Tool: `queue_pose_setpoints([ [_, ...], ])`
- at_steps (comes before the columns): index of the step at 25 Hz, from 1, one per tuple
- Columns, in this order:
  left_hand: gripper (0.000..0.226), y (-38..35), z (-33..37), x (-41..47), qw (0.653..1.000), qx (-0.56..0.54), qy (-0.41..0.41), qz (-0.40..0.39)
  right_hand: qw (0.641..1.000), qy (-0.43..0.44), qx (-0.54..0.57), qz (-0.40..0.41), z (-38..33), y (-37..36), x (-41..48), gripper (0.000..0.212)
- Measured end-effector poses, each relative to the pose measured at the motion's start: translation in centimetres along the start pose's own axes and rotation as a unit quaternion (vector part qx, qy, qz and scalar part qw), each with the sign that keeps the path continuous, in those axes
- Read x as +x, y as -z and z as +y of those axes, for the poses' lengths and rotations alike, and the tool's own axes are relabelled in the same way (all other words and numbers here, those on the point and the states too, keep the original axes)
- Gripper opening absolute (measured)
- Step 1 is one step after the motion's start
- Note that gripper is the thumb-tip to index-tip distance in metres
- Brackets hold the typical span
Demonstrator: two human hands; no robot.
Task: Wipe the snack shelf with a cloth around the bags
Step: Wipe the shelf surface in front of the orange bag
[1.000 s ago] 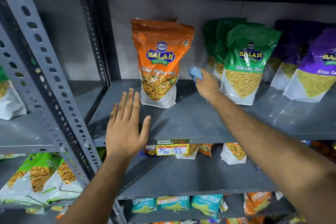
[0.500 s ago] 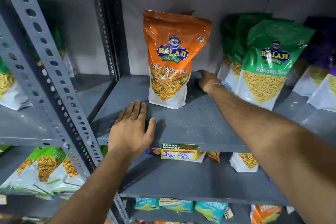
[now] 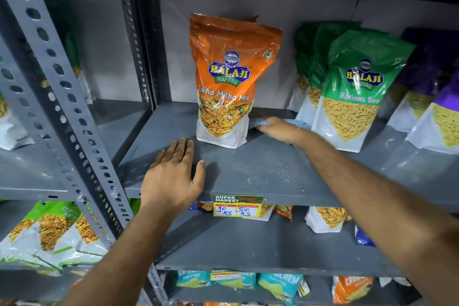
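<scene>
Head view: right hand (image 3: 278,129) presses the cloth (image 3: 260,122) flat on the shelf (image 3: 260,169), grip closed over it, at the orange bag's (image 3: 231,79) 4 o'clock. Left hand (image 3: 172,176), fingers spread, rests empty at 7 o'clock.

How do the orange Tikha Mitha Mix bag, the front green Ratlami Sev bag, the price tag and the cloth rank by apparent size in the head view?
1. Orange bag
2. Front green bag, nearly alike
3. Price tag
4. Cloth, mostly hidden under the right hand
</scene>
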State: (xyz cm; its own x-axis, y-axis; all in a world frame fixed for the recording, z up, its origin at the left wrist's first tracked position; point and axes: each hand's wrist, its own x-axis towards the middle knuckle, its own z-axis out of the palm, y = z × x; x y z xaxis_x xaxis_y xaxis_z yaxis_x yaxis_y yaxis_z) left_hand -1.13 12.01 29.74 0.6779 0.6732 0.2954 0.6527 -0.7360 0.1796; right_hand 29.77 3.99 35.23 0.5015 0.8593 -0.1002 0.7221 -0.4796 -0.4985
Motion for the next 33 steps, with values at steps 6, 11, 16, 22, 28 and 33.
queue_pose_setpoints([
  [6, 0.076, 0.3, 0.4, 0.4, 1.0, -0.007, -0.001, 0.008, 0.994, 0.073, 0.077, 0.016, 1.6, -0.3, -4.4, 0.053],
  [11, 0.074, 0.3, 0.4, 0.4, 1.0, -0.004, -0.004, 0.012, 0.996, 0.026, 0.045, 0.073, 1.6, 0.0, -1.0, 0.017],
  [16, 0.072, -0.1, 0.2, 0.7, 1.0, -0.003, 0.003, 0.014, 0.997, 0.002, 0.045, 0.067, -0.5, 0.6, 2.8, 0.031],
  [22, 0.073, -0.1, 0.3, 0.4, 1.0, -0.001, 0.004, 0.012, 0.994, 0.04, 0.102, -0.005, 2.2, -0.4, -3.1, 0.038],
  [28, 0.075, -0.4, 0.3, 0.4, 1.0, -0.006, 0.001, 0.011, 0.99, 0.09, 0.102, -0.043, 3.4, -2.8, -11.8, 0.055],
  [33, 0.076, 0.0, 0.2, 0.4, 1.0, -0.011, 0.005, 0.006, 0.991, 0.015, 0.026, -0.13, 1.1, 2.2, -9.9, 0.044],
])
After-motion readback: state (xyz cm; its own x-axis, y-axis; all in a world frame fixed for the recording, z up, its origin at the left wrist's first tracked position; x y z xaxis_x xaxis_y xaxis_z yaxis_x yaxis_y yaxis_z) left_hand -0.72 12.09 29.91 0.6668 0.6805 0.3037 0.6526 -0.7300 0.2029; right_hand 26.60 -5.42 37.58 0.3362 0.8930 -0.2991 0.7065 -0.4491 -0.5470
